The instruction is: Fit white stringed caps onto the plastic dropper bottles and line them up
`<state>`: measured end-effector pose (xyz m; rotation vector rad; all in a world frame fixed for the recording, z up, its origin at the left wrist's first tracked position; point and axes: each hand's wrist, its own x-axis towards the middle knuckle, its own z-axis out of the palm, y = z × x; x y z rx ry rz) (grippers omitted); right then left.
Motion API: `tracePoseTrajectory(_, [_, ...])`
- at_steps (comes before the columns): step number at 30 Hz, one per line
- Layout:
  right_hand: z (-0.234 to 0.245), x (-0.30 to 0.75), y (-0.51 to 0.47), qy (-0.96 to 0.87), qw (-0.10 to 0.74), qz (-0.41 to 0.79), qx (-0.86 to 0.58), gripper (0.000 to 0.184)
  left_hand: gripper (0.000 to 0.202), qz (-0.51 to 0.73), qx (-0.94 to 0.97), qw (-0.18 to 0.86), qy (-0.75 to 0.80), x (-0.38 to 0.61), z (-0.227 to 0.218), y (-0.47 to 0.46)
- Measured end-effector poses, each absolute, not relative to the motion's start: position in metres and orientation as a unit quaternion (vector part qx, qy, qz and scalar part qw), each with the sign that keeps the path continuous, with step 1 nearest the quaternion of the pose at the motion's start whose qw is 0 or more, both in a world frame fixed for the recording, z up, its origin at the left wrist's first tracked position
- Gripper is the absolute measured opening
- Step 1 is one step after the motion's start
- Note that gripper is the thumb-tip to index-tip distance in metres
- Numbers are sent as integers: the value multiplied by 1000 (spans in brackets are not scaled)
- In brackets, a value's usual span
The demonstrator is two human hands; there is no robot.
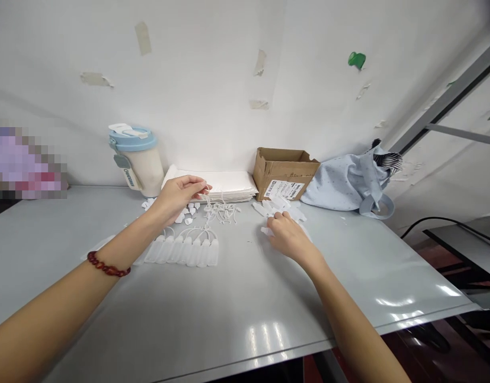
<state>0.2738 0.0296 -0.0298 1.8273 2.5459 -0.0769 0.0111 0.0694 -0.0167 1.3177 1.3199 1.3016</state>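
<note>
My left hand point(183, 197) is closed in a pinch on a thin white cord point(207, 198), held above a tangled heap of white cords point(224, 211). My right hand point(287, 232) has its fingers curled over a small translucent plastic bottle point(266, 231), whose end sticks out beneath them. Just behind it lies a loose pile of similar bottles point(279, 205). Left of centre, a row of bottles with cord loops point(192, 251) lies flat on the grey table point(213, 314); my left forearm hides part of it. Small white caps point(191, 211) are scattered near the left hand.
Along the wall stand a blue-lidded cup point(143, 159), a stack of white sheets point(229, 183) and an open cardboard box point(287, 173). A light blue cloth bag point(340, 181) lies at the right. Part of a person point(25, 165) appears blurred at far left.
</note>
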Motion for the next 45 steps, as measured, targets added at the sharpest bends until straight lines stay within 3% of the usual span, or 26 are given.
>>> tracePoseTrajectory(4, [-28, 267, 29, 811, -60, -45, 580, 17, 17, 582, 475, 468, 465, 15, -16, 74])
tracePoseTrajectory(10, [-33, 259, 26, 813, -168, -78, 552, 14, 14, 483, 574, 349, 562, 22, -15, 77])
tracePoseTrajectory(19, [-41, 253, 24, 809, -283, -113, 502, 13, 14, 546, 499, 469, 483, 26, -19, 75])
tracePoseTrajectory(26, [-44, 243, 15, 791, -382, -205, 431, 12, 8, 554, 411, 564, 454, 43, -6, 30])
tracePoseTrajectory(37, [-54, 230, 2, 818, -340, -285, 368, 41, 12, 548, 344, 623, 441, 42, -33, -5])
tracePoseTrajectory(45, [-52, 227, -3, 797, -358, -316, 371, 29, 20, 528, 439, 565, 457, 36, -37, -14])
